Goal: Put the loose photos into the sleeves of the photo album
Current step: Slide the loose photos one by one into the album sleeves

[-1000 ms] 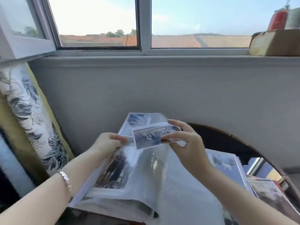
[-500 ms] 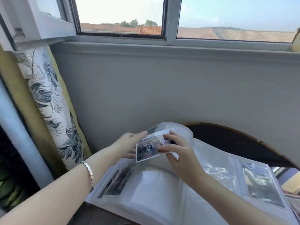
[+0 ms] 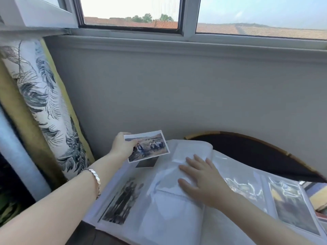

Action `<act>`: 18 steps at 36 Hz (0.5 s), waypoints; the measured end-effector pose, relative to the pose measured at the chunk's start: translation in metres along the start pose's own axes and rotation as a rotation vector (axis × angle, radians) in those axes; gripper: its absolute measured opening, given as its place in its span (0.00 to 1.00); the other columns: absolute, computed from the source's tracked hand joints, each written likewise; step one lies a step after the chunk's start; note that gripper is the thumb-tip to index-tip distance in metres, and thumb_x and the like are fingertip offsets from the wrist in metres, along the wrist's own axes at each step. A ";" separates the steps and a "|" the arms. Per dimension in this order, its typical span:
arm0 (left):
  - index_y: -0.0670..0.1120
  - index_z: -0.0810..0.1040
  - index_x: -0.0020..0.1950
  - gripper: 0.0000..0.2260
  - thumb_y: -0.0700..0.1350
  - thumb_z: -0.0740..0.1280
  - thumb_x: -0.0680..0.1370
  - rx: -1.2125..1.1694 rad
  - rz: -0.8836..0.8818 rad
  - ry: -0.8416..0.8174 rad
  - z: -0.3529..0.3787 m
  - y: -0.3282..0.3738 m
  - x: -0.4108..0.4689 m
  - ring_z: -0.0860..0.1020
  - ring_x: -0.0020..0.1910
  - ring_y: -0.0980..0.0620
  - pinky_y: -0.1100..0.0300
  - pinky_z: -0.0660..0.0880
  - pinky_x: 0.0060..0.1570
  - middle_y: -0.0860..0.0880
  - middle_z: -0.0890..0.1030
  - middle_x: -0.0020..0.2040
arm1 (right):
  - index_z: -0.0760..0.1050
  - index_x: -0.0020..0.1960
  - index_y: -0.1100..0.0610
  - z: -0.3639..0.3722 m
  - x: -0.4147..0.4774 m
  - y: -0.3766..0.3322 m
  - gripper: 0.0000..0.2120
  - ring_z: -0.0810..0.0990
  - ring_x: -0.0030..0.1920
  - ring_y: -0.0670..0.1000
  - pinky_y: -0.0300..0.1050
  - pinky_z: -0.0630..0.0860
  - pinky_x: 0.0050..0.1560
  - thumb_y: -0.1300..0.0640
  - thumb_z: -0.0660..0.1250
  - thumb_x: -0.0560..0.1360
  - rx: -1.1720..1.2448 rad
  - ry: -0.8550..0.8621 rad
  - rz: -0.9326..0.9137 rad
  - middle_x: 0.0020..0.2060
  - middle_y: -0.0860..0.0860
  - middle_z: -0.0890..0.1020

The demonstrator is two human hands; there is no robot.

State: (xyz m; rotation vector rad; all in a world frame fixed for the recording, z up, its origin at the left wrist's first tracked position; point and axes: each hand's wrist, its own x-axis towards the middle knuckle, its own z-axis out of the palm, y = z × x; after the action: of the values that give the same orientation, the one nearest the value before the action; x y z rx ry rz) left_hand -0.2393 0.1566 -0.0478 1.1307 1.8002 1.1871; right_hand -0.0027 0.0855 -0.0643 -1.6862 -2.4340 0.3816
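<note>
Glossy clear plastic sleeves (image 3: 244, 184) on the album; glossy paper photo (image 3: 150, 147); shiny metal bracelet (image 3: 95, 179); patterned cloth curtain (image 3: 44, 96).

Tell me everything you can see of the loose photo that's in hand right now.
The loose photo is a rectangular colour print with a white border, showing small dark figures in a tawny field under pale sky. It looks flat and unbent, tilted, face up. The left hand grips its left edge, thumb on the face. It hangs over the far left corner of the open album, not in a sleeve.
</note>
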 end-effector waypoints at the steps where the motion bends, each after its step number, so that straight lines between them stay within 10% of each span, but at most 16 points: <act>1: 0.39 0.71 0.63 0.15 0.39 0.67 0.77 0.043 0.029 0.013 0.000 -0.001 0.002 0.74 0.51 0.44 0.57 0.70 0.49 0.42 0.76 0.56 | 0.64 0.70 0.43 0.002 0.001 0.002 0.45 0.46 0.76 0.47 0.47 0.39 0.73 0.31 0.35 0.58 -0.009 0.006 -0.006 0.75 0.45 0.56; 6: 0.43 0.70 0.56 0.06 0.39 0.63 0.79 0.178 0.120 0.061 0.003 0.001 0.013 0.70 0.35 0.53 0.58 0.66 0.33 0.45 0.73 0.48 | 0.63 0.70 0.41 0.004 0.002 0.002 0.45 0.45 0.76 0.46 0.45 0.38 0.72 0.32 0.34 0.58 -0.044 0.024 -0.009 0.74 0.43 0.57; 18: 0.43 0.69 0.50 0.05 0.40 0.65 0.78 0.314 0.115 -0.148 0.027 -0.004 0.022 0.71 0.44 0.48 0.59 0.65 0.36 0.47 0.73 0.44 | 0.63 0.70 0.40 0.005 0.004 0.002 0.44 0.45 0.76 0.45 0.45 0.37 0.73 0.31 0.35 0.59 -0.016 0.007 -0.001 0.75 0.43 0.56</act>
State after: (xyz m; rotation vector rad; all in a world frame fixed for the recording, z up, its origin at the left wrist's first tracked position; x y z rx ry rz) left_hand -0.2249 0.1853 -0.0622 1.4773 1.8696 0.8747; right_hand -0.0042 0.0894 -0.0701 -1.6895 -2.4400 0.3566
